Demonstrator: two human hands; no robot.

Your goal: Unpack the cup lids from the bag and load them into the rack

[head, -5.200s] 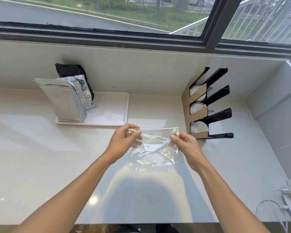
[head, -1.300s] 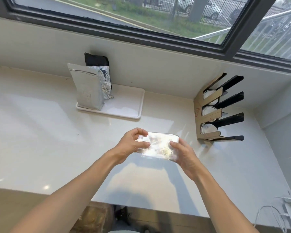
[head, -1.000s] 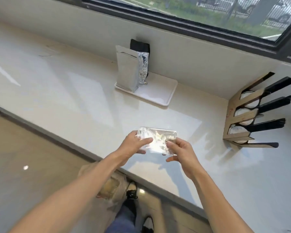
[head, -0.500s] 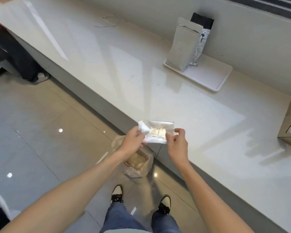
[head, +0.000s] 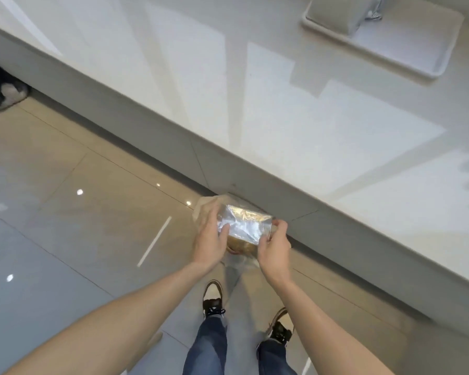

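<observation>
A folded clear plastic bag (head: 243,226) hangs in the air between my two hands, low over the floor in front of the counter. My left hand (head: 210,234) grips its left end, with the thumb across the film. My right hand (head: 274,246) pinches its right end between thumb and fingers. Just beneath the bag a floor bin lined with a translucent bag (head: 238,246) stands against the counter base; brownish contents show inside. The lid rack is out of view.
The white counter (head: 282,109) runs diagonally across the upper right, its edge just beyond my hands. A white tray (head: 406,50) with a foil pouch sits at the top right. My shoes (head: 213,297) stand on the glossy tiled floor. Another person's shoe (head: 3,94) shows at the far left.
My view swung left and down from the counter to the floor. Both hands folded the empty bag small and carried it off the counter edge, down over the floor bin.
</observation>
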